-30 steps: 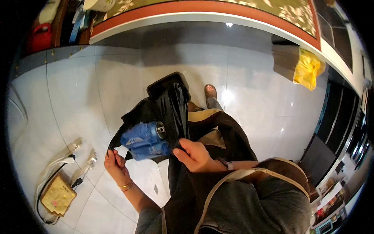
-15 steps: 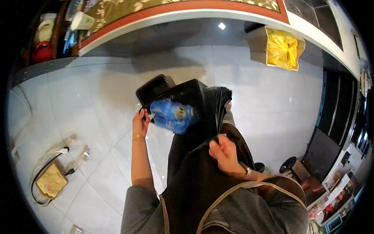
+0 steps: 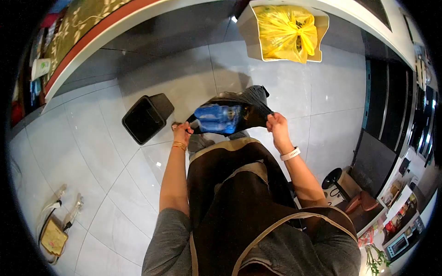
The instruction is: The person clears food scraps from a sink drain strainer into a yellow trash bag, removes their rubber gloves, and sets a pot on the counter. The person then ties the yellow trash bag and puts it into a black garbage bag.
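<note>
A black garbage bag [image 3: 251,99] is stretched between my two hands, above the floor in front of my legs. Its mouth gapes, and blue plastic packaging [image 3: 216,117] shows inside. My left hand [image 3: 183,131] is closed on the left edge of the bag's rim. On the opposite edge, my right hand [image 3: 277,125] pinches the black plastic. To the left of the bag, apart from it, a black trash bin [image 3: 145,119] stands on the tiles; its inside looks dark.
At the top, a white bin [image 3: 251,34] holds a tied yellow plastic bag [image 3: 287,34]. A power strip with plugs and cords [image 3: 55,237] lies on the floor at lower left. Dark cabinet fronts [image 3: 391,101] line the right side, and a counter edge [image 3: 87,55] curves along the upper left.
My right hand has moved forward and outward, away from my body. The bag's mouth is now spread sideways between my hands. The view has turned, shifting the yellow bag leftward.
</note>
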A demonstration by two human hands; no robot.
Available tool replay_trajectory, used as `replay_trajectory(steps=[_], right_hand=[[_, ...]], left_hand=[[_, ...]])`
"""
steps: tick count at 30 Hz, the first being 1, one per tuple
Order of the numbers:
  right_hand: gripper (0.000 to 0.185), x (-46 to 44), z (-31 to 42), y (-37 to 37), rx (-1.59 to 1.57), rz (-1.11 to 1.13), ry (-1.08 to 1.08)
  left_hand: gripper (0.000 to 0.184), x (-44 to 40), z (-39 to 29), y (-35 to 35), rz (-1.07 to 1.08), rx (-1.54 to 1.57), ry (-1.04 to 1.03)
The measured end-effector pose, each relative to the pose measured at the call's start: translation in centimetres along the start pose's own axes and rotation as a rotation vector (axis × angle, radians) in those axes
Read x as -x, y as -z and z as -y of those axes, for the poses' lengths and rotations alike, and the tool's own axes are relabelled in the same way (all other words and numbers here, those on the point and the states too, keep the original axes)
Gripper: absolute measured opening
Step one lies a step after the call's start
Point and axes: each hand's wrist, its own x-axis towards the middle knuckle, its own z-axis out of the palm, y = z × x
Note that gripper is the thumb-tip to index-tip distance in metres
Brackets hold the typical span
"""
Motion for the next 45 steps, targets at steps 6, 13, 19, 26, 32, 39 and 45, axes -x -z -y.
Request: replay_trajectory(steps=[6, 13, 19, 26, 32, 39, 45], right_hand=[[0.019, -2.1, 0.8, 1.8, -0.065, 0.059, -0.013], [0.014, -10.8, -4.5, 5.8, 0.067, -0.128, -0.055], [0.039, -12.8, -3.7, 2.3, 0.858, -0.213, 0.313], [0.081, -10.6, -3.9, -4.1, 1.273, 0.312, 0.55], [0.03, -15.0, -8.6, -2.7, 1.743, 0.172, 0.464], [0.02, -17.5, -5.8, 4.6, 1.423, -0.3, 0.26], [0.024, -15.1, -5.4, 3.1, 0.927, -0.13, 0.373]], left_hand=[[0.028, -0.2, -0.9, -2.7, -0.221, -0.46, -0.306], [0.023, -0.7, -1.6, -4.1, 0.01, -0.5, -0.023], [0.02, 1.6, -2.2, -7.9, 0.096, -0.277, 0.02], [0.01, 3.5, -0.6, -10.3, 0.265, -0.164, 0.053], [0.012, 2.1, -1.5, -7.2, 0.182, -0.036, 0.012], [0.008, 1.5, -2.2, -7.1, 0.263, 0.111, 0.072], [0.022, 1.6, -2.2, -8.9, 0.227, 0.182, 0.046]])
